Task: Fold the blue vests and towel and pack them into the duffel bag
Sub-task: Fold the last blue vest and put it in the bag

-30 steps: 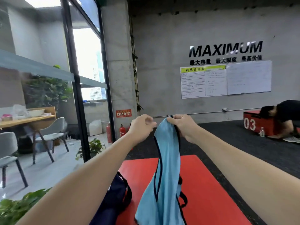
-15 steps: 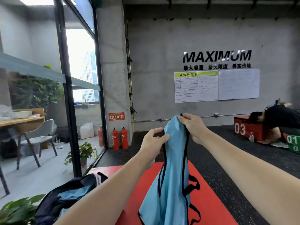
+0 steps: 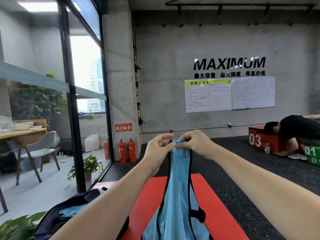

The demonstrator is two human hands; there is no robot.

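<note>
A light blue vest with black trim hangs in front of me above the red mat. My left hand and my right hand both pinch its top edge, fingertips close together at chest height. The vest's lower part drops out of the frame. At the lower left lies the dark navy duffel bag, open, with blue fabric showing inside. My left forearm hides part of the bag.
A glass wall with a black frame runs along the left. Red fire extinguishers stand by the concrete pillar. A person in black leans on a red box at the right. Potted plants sit by the glass.
My left hand rose from beside the vest to its top edge and now pinches it next to my right hand. The view shifted slightly, showing more of the bag.
</note>
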